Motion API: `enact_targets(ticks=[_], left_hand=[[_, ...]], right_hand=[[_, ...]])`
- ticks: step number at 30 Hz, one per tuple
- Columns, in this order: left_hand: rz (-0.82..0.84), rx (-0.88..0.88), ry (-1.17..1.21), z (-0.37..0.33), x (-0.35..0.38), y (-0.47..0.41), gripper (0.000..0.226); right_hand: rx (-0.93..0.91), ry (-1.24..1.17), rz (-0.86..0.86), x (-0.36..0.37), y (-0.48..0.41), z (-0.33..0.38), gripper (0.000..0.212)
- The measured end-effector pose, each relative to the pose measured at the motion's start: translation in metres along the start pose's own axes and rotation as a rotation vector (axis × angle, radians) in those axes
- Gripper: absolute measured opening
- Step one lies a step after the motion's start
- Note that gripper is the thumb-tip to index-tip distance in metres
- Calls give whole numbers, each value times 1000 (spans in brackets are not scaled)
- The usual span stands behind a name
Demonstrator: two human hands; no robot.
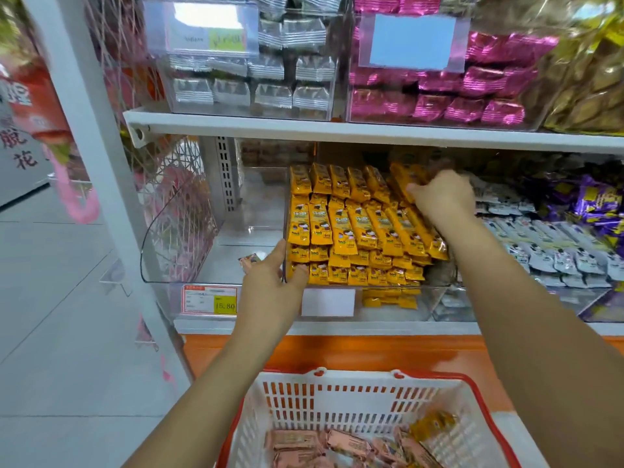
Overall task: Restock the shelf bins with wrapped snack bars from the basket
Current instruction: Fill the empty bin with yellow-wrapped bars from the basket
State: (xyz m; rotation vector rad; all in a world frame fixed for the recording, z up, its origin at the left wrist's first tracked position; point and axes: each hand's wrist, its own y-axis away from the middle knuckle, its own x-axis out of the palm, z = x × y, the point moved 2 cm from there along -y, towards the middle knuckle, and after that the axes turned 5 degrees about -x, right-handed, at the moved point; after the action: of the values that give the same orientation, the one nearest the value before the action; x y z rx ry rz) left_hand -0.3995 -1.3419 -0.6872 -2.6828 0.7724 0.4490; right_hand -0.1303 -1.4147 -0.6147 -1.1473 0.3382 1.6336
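Landmark: clear bin [429,300] on the lower shelf, packed with yellow snack bars [341,228], in rows at the back and stacked flat toward the front.

Left hand [273,285]: clasps the bin's front-left corner. Forefinger straight up the outside of the left wall, thumb bent across the front wall. Holds the bin itself, no bar.

Right hand [442,197]: reaches into the bin's back-right part. Fingers curled onto a few yellow bars there, grasping them. Blurred by motion, so cannot count them.

Below the bin, nearer the camera: white basket [337,400] with a red rim. Holds pink wrapped bars [304,440] across its bottom and one yellow bar [432,423] toward its right side.

Left of the bin, wall to wall with it: second clear bin [216,268], with a single pinkish wrapped piece [250,258] just beside the left hand's fingers. On its front, left of the landmark bin's front wall: red-and-yellow price tag [209,300].

On the bin's own front wall, just right of the left hand: blank white label [327,302].

Right of the bin: grey-white bars [557,251], then purple packs [597,201] farther right.

Above the bin, on the upper shelf: silver packs [250,79] to the upper left, magenta packs [456,96] to the upper right.
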Motion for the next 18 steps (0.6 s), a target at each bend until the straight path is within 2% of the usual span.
enact_targets(ticks=[4,10,18], left_hand=[[-33,35,-48,0,1,1,35],[-17,8,-66,-1,2,4,47],[-6,17,-120,-8,0,8,54]], right_hand=[[-42,84,47,15,-13,11,50],[-106,164,79,25,-9,26,43],[-97,-37,122,22,1,25,24]])
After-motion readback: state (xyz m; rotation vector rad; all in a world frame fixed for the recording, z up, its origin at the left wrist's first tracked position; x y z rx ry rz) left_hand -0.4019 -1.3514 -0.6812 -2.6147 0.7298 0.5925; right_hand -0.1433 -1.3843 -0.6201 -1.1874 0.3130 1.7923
